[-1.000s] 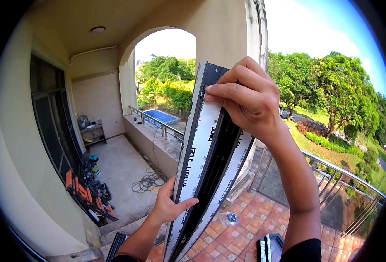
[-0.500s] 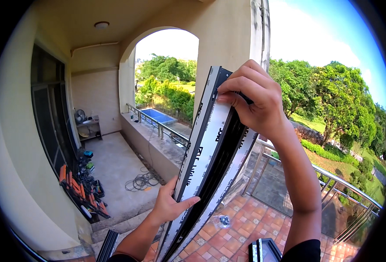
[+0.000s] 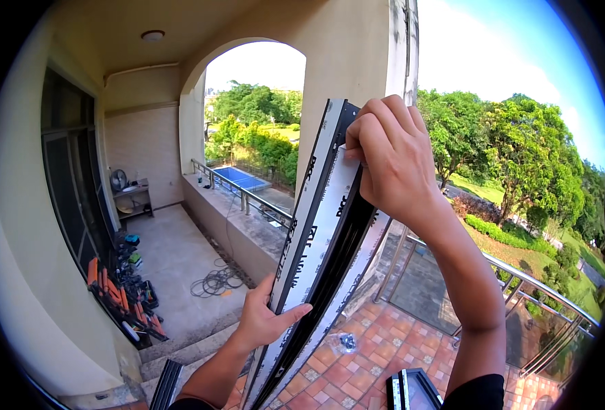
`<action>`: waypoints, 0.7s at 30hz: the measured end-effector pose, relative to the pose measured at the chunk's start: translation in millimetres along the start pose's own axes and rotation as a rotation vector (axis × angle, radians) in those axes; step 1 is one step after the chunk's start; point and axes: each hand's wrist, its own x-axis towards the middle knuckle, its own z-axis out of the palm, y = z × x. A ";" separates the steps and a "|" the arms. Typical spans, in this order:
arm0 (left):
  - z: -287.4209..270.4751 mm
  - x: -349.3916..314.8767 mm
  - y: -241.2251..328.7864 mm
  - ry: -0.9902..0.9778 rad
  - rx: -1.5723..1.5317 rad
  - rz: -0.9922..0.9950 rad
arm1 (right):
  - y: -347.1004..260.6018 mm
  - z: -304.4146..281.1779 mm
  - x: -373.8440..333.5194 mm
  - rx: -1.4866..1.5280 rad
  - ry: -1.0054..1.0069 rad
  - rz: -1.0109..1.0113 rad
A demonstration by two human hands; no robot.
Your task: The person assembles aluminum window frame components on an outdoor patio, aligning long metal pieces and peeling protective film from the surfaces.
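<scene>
A long, dark, straight-edged profile (image 3: 332, 261) stands steeply on a slant, its upper end leaning to the right and its lower part running out of view at the bottom. White film strips (image 3: 321, 222) with black print cover its flat faces, flanking a deep black channel; the top end is bare and dark. The left hand (image 3: 267, 320) grips its left edge lower down, while the right hand (image 3: 397, 162) pinches near the top, at the film's upper end.
</scene>
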 end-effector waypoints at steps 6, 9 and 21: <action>-5.3 5.1 -4.8 0.078 0.085 0.054 | -30.2 2.7 -30.8 0.285 0.081 0.065; -2.1 11.7 -10.8 0.073 0.097 0.063 | -0.5 -2.3 -23.4 0.217 0.131 0.132; 0.6 7.0 -0.6 0.051 0.082 0.043 | 4.2 6.9 -2.4 0.032 0.079 0.041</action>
